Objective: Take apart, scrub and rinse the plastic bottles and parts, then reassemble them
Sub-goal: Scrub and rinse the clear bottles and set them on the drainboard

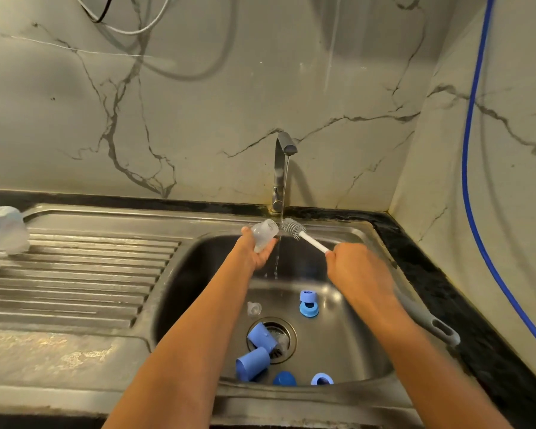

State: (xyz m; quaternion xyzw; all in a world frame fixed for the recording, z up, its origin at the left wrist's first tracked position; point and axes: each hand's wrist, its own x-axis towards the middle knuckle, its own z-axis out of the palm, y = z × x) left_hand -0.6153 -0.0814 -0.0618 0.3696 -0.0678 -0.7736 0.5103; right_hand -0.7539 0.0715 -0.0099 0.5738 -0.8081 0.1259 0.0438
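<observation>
My left hand (259, 250) grips a small clear plastic bottle (264, 235) over the sink, its mouth turned toward the brush. My right hand (351, 263) grips the white handle of a bottle brush (294, 230); its grey bristle head sits just outside the bottle's mouth, under the running water. On the sink floor lie two blue caps (260, 339) by the drain, blue collar rings (308, 303), a clear teat (254, 308), a blue dome lid (284, 378) and another blue ring (321, 379).
The steel tap (280, 168) runs a thin stream into the steel sink (369, 329). Clear bottles (0, 233) lie on the ribbed drainboard at the far left. A grey-handled tool (427, 320) rests on the sink's right rim. A blue hose (477, 181) hangs down the right wall.
</observation>
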